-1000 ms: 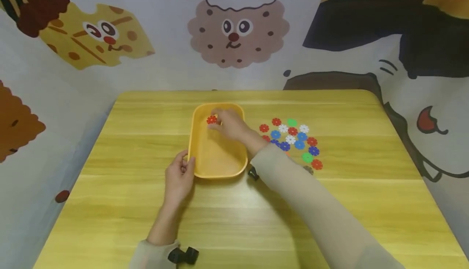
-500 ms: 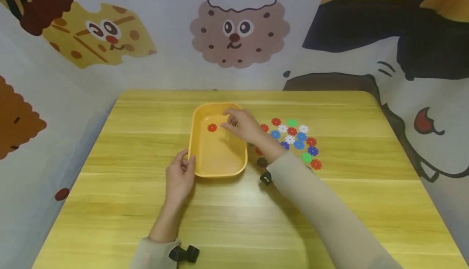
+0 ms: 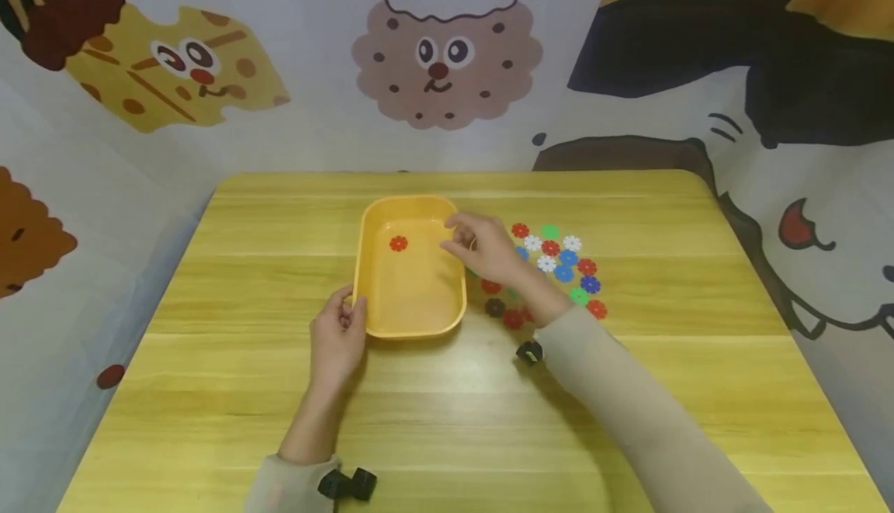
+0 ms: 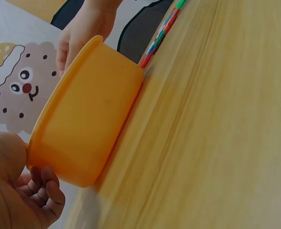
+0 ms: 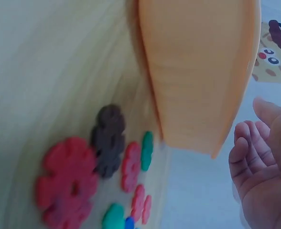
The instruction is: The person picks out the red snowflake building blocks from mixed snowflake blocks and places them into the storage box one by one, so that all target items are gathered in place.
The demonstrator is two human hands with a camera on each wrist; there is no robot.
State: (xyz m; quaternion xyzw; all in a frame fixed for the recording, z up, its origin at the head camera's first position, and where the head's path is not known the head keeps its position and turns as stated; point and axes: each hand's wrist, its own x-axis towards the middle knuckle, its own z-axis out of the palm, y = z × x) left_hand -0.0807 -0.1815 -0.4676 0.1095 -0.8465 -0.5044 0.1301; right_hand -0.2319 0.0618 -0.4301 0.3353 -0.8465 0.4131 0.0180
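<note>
A yellow-orange plastic tray point(image 3: 415, 299) stands on the table in the head view. My left hand point(image 3: 337, 342) grips its left rim, thumb on top; in the left wrist view the fingers point(image 4: 47, 191) curl under that rim. One red snowflake-shaped plastic disc point(image 3: 398, 244) lies flat on the tray's floor, toward the back. Over the tray's right rim hovers my right hand point(image 3: 489, 249), fingers loosely bent and holding nothing. In the right wrist view that right hand point(image 5: 269, 162) is beside the tray's outer wall point(image 5: 198, 71), apart from it.
Right of the tray, several snowflake discs lie spread on the wooden table point(image 3: 419, 420): red point(image 3: 597, 309), white point(image 3: 546, 263), blue point(image 3: 564, 273), green point(image 3: 579, 296) and dark brown point(image 3: 495, 307). My right hand and forearm hide some. Behind the table hangs a cartoon-printed cloth point(image 3: 279, 140).
My right hand has let go of the red snowflake disc, which dropped onto the tray's floor. Then the hand moved right, to above the tray's right rim. My left hand has kept its grip.
</note>
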